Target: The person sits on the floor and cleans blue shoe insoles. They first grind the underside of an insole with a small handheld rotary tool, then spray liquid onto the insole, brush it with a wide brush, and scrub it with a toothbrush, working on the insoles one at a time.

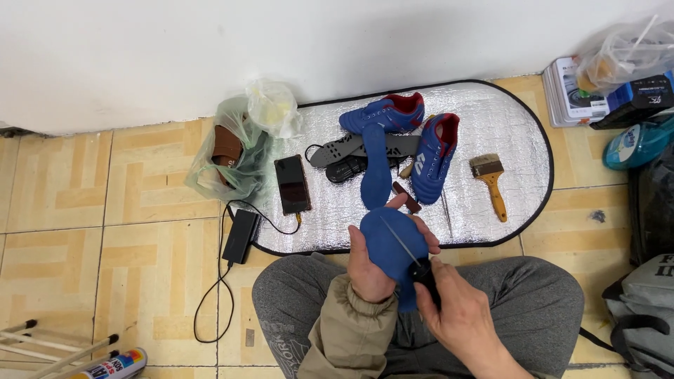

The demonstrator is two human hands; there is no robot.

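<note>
The left hand [368, 270] grips a blue insole [390, 245], fingers wrapped tight around it, just above the person's lap. The right hand [456, 312] is closed on a thin tool with a black handle [425, 274]. Its metal tip lies across the insole. On the shiny mat [519, 126] beyond sit two blue shoes [414, 137], another blue insole [377, 172], a phone [292, 184] and a brush [491, 181].
</note>
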